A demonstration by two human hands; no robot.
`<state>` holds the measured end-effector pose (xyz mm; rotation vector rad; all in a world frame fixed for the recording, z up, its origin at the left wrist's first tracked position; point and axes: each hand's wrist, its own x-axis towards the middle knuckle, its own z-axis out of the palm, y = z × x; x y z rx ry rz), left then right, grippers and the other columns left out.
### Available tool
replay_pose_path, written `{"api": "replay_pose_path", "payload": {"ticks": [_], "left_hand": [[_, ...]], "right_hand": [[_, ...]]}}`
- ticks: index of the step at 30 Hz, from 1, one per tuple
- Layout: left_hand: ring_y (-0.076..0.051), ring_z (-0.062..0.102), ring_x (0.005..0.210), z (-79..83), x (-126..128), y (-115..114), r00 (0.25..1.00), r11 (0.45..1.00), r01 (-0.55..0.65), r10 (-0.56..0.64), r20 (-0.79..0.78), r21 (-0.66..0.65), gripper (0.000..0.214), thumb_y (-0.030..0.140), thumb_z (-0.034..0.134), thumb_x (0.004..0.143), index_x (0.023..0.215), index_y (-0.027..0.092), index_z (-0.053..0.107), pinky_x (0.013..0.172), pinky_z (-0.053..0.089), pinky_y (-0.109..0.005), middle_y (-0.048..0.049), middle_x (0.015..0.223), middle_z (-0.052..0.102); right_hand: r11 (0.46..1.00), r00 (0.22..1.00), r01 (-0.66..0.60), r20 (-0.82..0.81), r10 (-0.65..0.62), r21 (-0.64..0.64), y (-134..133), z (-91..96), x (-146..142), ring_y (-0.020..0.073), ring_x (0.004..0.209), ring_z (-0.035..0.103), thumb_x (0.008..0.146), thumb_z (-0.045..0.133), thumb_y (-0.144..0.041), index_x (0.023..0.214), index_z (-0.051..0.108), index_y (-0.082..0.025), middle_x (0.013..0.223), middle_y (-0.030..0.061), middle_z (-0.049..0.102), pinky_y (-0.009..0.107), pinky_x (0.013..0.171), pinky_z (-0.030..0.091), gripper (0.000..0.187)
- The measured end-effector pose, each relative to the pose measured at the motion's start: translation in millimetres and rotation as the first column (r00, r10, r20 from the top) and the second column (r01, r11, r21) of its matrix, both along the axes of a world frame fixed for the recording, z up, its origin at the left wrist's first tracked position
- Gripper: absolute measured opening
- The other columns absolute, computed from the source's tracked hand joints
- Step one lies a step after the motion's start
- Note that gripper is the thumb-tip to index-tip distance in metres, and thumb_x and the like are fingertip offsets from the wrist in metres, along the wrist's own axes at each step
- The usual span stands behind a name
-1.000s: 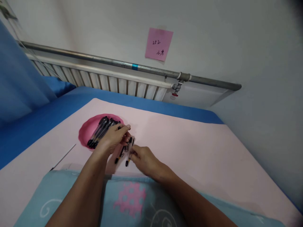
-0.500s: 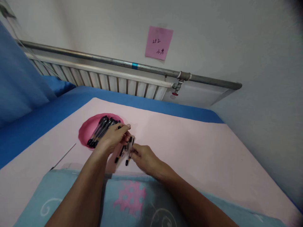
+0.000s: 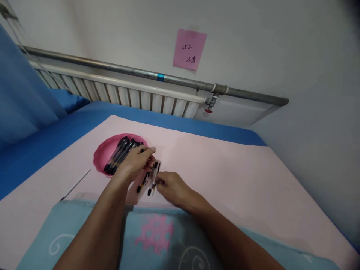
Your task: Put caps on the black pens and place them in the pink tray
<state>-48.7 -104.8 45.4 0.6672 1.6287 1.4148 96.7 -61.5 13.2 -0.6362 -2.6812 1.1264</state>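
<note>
My left hand (image 3: 137, 161) is over the right rim of a pink scalloped bowl (image 3: 97, 157), its fingers curled at the upper ends of some pens. My right hand (image 3: 173, 187) pinches at the side of a clear pen with a black end (image 3: 150, 190). Its fingertips hide part of that pen. Another black pen (image 3: 140, 187) slants down from under my left hand, beside the first. Several clear pens with black caps (image 3: 119, 153) lie together in the bowl, partly covered by my left hand.
A thin white stick with a dark tip (image 3: 77, 183) lies left on the pink cover (image 3: 219, 168). Blue patterned cloth (image 3: 157, 236) lies nearest me. Behind the bed are a radiator (image 3: 135, 99), a metal pipe (image 3: 112, 67) and a red-handled valve (image 3: 208, 111). A blue curtain (image 3: 25, 86) hangs left.
The clear pen between my hands has shifted slightly, its lower end moving left, and a thin yellowish end shows beside it. Both hands stay nearly in place. The bowl is unchanged.
</note>
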Motion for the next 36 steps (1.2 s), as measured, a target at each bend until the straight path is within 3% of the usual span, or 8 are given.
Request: {"api": "replay_pose_path", "payload": {"ticks": [12, 19, 30, 33, 36], "left_hand": [[-0.008, 0.051, 0.044, 2.0, 1.1, -2.1, 0.999, 0.999, 0.036, -0.036, -0.003, -0.006, 0.022, 0.037, 0.058, 0.068, 0.067, 0.015, 0.057, 0.041, 0.037, -0.020, -0.0011, 0.059, 0.059], [-0.008, 0.050, 0.044, 2.8, 3.0, -2.0, 0.999, 0.999, 0.036, -0.036, -0.037, 0.001, 0.024, 0.037, 0.058, 0.069, 0.065, 0.014, 0.055, 0.041, 0.037, -0.020, -0.0020, 0.059, 0.058], [-0.008, 0.049, 0.044, 8.0, 8.0, -3.5, 0.998, 0.999, 0.044, -0.045, -0.051, -0.021, 0.022, 0.035, 0.057, 0.069, 0.063, 0.014, 0.054, 0.042, 0.038, -0.021, -0.0014, 0.058, 0.058], [-0.009, 0.050, 0.046, 5.9, 7.7, -3.4, 0.997, 0.997, 0.071, -0.071, -0.011, -0.014, 0.023, 0.037, 0.057, 0.069, 0.066, 0.014, 0.055, 0.044, 0.038, -0.022, -0.0013, 0.060, 0.058], [-0.012, 0.055, 0.056, 1.1, 10.1, -0.9, 0.993, 0.993, 0.116, -0.116, 0.021, 0.013, 0.027, 0.041, 0.057, 0.069, 0.073, 0.014, 0.057, 0.052, 0.041, -0.024, -0.0027, 0.064, 0.060]], "right_hand": [[0.994, 0.994, 0.098, 0.059, -0.096, -0.047, 7.2, -4.2, 0.0, 0.0074, 0.052, 0.041, 0.068, 0.044, -0.009, 0.066, 0.053, -0.016, 0.059, -0.0032, 0.052, 0.018, 0.048, 0.026, 0.011], [0.996, 0.993, 0.094, 0.066, -0.094, 0.012, 6.5, -1.9, -0.2, 0.0082, 0.053, 0.042, 0.067, 0.045, -0.008, 0.063, 0.051, -0.016, 0.059, -0.0025, 0.053, 0.019, 0.050, 0.026, 0.011], [0.998, 0.999, 0.040, -0.022, -0.041, -0.040, 8.3, -6.0, -0.8, 0.0081, 0.057, 0.044, 0.067, 0.043, -0.006, 0.066, 0.054, -0.016, 0.063, -0.0027, 0.052, 0.018, 0.053, 0.031, 0.015], [0.989, 0.991, 0.123, -0.050, -0.127, -0.083, 11.5, -3.7, -1.4, 0.0081, 0.056, 0.045, 0.069, 0.044, -0.008, 0.067, 0.055, -0.016, 0.063, -0.0025, 0.053, 0.018, 0.053, 0.033, 0.014], [0.944, 0.954, 0.246, -0.119, -0.276, -0.219, 14.6, 3.7, -2.0, 0.0083, 0.054, 0.046, 0.075, 0.044, -0.018, 0.080, 0.057, -0.016, 0.067, -0.0015, 0.055, 0.019, 0.052, 0.036, 0.014]]}}
